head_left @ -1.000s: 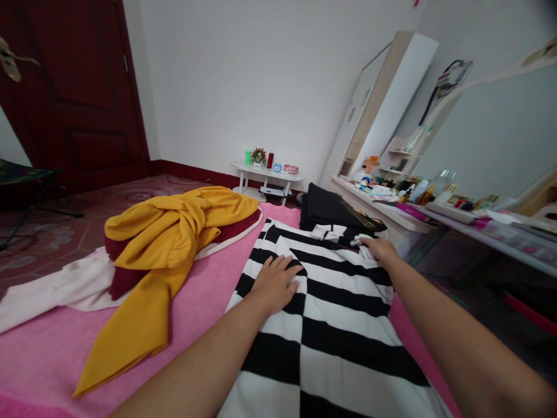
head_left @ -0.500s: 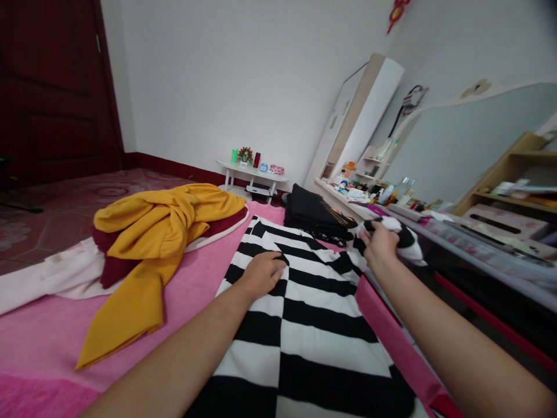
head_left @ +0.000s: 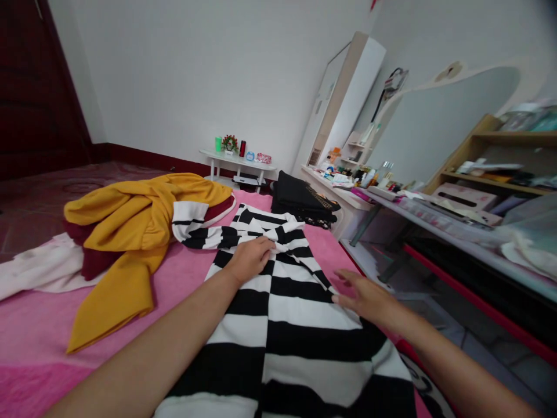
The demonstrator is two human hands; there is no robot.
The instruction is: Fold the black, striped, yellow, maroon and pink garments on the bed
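One striped garment (head_left: 313,342) lies under the left hand (head_left: 249,259) (grip unclear), its edge by the right hand (head_left: 364,297), grip apart.

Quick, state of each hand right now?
Left hand: on the striped garment; whether it grips the cloth cannot be told.
Right hand: open, fingers apart, at the striped garment's right edge.

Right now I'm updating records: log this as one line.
left hand: on striped garment; right hand: open, at striped garment's right edge; yellow garment: heaped left
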